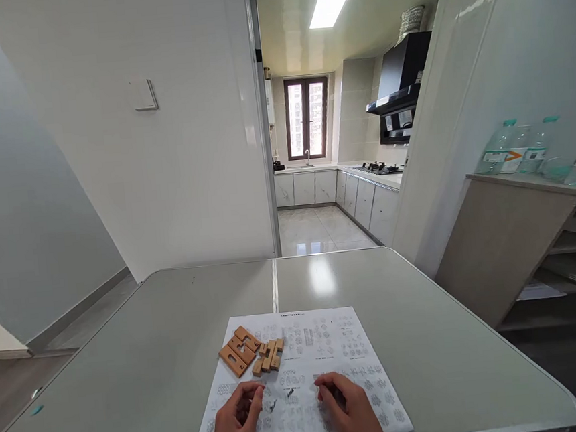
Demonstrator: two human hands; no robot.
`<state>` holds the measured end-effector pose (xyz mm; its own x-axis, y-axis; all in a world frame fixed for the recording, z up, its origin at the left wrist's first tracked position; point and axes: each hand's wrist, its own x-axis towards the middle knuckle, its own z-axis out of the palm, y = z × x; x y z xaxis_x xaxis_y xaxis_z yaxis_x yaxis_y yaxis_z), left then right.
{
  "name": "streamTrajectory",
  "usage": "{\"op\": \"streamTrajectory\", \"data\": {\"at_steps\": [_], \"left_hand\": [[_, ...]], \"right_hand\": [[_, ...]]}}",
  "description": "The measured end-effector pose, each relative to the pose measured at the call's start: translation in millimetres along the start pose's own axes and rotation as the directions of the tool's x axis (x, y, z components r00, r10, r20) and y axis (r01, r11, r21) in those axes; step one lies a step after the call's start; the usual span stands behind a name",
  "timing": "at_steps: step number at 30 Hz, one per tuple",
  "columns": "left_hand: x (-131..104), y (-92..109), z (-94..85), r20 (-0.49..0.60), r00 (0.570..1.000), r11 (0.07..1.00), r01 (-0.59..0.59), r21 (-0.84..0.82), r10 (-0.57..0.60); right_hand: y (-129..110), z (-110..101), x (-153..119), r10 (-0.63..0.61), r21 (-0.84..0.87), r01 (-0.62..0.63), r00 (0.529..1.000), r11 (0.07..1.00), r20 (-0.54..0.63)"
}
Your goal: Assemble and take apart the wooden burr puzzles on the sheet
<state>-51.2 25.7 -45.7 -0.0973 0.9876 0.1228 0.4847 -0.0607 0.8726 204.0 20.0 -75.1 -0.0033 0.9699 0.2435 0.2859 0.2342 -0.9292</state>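
Note:
My left hand (235,419) hangs over the lower left of a printed paper sheet (301,363), its fingers loosely curled and the thumb slightly apart from the index finger. Over the right half of the sheet is my right hand (349,409), curled the same way. Nothing shows in either hand. Two small dark pieces, one (273,406) nearer my left hand and the other (290,392) further right, lie on the paper between the hands. Beyond my left hand sit flat wooden plates with cut-outs (240,349) and, touching or close beside them, notched wooden blocks (270,357).
The sheet lies on a grey table (432,365) with a centre seam. A small teal bit (37,409) is at the left edge. On the right, a shelf cabinet (512,237) carries several plastic bottles (504,150). Past the table, a doorway opens to a kitchen.

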Motion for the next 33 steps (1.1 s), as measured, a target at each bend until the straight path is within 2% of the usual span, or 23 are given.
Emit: {"op": "streamTrajectory", "data": {"at_steps": [3, 8, 13, 20, 25, 33], "left_hand": [[-1, -5, 1.3, 0.007, 1.0, 1.0, -0.009, 0.0, 0.009], [-1, -12, 4.8, -0.012, 1.0, 1.0, -0.013, -0.012, 0.013], [-3, -5, 3.7, 0.008, 1.0, 1.0, -0.003, -0.014, 0.003], [-4, -8, 10.9, -0.087, 0.996, 0.999, -0.014, -0.035, 0.011], [-1, -16, 8.3, -0.011, 1.0, 1.0, -0.003, -0.005, 0.003], [-1, -23, 9.4, -0.005, 1.0, 1.0, -0.012, -0.006, 0.011]], "right_hand": [[5, 4, 0, -0.01, 0.029, 0.01, 1.0, 1.0, -0.014], [16, 18, -2, 0.028, -0.003, -0.028, 0.991, 1.0, -0.131], [21, 19, -2, 0.03, -0.013, -0.032, 0.994, 0.999, -0.104], [20, 17, -2, 0.022, 0.005, -0.022, 0.995, 1.0, -0.1], [20, 17, -3, 0.034, -0.006, -0.035, 0.994, 0.999, -0.107], [16, 14, -4, 0.074, 0.029, -0.072, 0.995, 0.997, -0.071]]}}
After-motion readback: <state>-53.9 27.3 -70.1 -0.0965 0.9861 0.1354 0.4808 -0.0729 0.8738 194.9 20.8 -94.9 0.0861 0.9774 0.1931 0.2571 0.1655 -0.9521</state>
